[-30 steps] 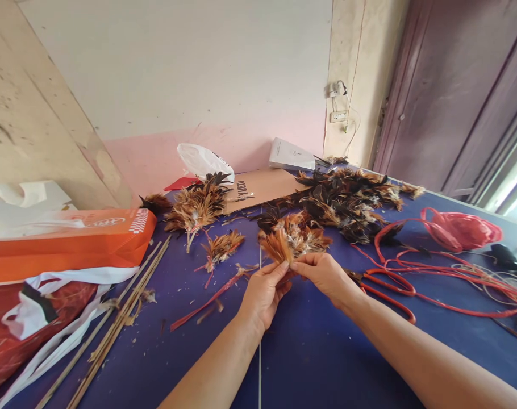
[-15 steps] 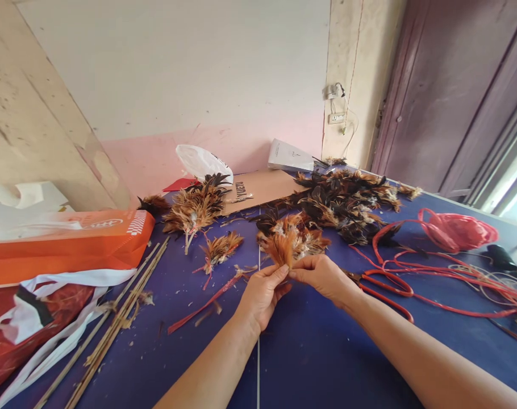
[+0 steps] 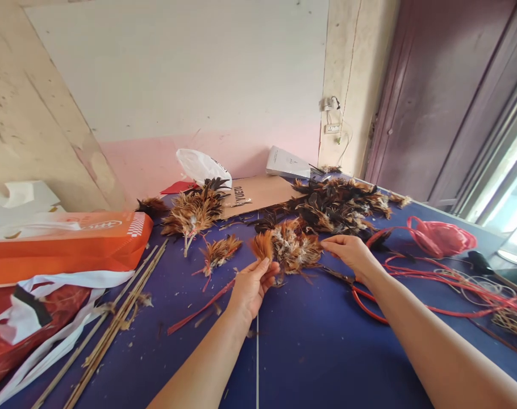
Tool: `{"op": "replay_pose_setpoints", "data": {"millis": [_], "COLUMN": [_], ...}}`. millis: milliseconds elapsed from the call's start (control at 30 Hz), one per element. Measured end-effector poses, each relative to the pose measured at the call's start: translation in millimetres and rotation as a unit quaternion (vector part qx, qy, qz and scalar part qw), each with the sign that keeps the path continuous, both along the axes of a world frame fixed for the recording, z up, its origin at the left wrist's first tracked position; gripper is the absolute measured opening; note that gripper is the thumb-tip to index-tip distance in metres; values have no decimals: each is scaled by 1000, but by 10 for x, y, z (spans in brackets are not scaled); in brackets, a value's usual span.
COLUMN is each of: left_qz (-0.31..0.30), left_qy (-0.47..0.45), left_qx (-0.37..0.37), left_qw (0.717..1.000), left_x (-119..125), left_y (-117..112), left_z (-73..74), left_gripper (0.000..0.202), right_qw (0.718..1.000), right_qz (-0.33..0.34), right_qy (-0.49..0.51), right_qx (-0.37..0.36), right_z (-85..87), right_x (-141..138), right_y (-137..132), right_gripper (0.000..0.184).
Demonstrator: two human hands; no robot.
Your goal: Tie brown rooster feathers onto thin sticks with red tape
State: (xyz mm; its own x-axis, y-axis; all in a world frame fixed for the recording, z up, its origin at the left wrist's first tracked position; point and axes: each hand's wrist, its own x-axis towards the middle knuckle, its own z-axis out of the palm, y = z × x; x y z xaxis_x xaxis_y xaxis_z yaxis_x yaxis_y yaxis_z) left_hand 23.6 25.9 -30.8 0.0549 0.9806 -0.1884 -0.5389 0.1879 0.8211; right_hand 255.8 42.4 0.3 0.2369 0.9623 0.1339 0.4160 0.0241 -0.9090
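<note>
My left hand point(image 3: 252, 282) pinches a small bunch of orange-brown feathers point(image 3: 262, 246) by their stems, held just above the blue table point(image 3: 318, 352). My right hand point(image 3: 350, 253) is stretched forward to the edge of a loose pile of brown and white feathers point(image 3: 296, 247), its fingertips closed on a feather at the pile's right side. A bigger heap of dark feathers point(image 3: 339, 204) lies behind that pile.
Red-handled scissors point(image 3: 365, 289) and tangled red string point(image 3: 450, 272) lie at the right, by a pink bag point(image 3: 440, 237). Tied feather bundles point(image 3: 194, 211) and thin sticks point(image 3: 113, 324) lie left of centre. An orange box point(image 3: 66, 247) and plastic bags sit at the left; cardboard point(image 3: 258, 192) at the back.
My right hand let go of the bunch in my left hand and reached forward and right to the feather pile. My left hand kept the bunch and moved slightly left.
</note>
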Motion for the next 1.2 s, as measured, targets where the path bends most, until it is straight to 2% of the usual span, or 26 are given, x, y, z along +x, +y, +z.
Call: {"op": "replay_pose_setpoints", "data": {"millis": [133,233,333,467,533,633,733,800,867,933,1000,1067,1133,1200], "left_qz": [1,3,2,-11,-17,-17,-17,-19,-24,-29,-30,-30,-28,-27], "left_qy": [-9,-10,-9,-5,-1,3,2,0,-2,-4,-5,-5,-4,-5], "left_qx": [-2,-1,-4,-1,2,-1,-2,1,3,3,2,3,2,1], "left_qw": [1000,1000,1000,1000,1000,1000,1000,1000,1000,1000,1000,1000,1000,1000], "left_x": [-12,-9,-5,-7,-11,-16,-12,-4,7,21,34,44,50,51], "left_y": [13,0,-12,-2,10,21,18,10,0,-11,-20,-24,-25,-23], "left_z": [-3,6,8,-8,-19,-25,-24,-22,-16,-6,5,14,20,24], "left_gripper": [15,15,14,12,12,13,12,12,11,11,11,11,11,9], "right_qw": [991,982,982,987,991,995,997,983,959,948,962,976,981,989], "right_qz": [5,-6,-24,-7,-11,-33,-23,10,54,83,54,-11,-59,-71], "right_qy": [-130,-184,-186,-157,-133,-95,20,151,263,302,264,213,169,85], "right_qx": [13,32,4,-21,-13,17,74,101,90,58,43,53,76,100], "right_z": [108,113,11,-175,-226,-214,-145,-115,-122,-161,-210,-241,-228,-168], "right_x": [33,91,142,143,123,90,69,64,69,79,93,108,117,101], "right_y": [69,161,254,341,362,356,316,290,278,285,306,325,321,280], "right_gripper": [28,23,24,22,21,29,30,25,24,23,22,28,35,34]}}
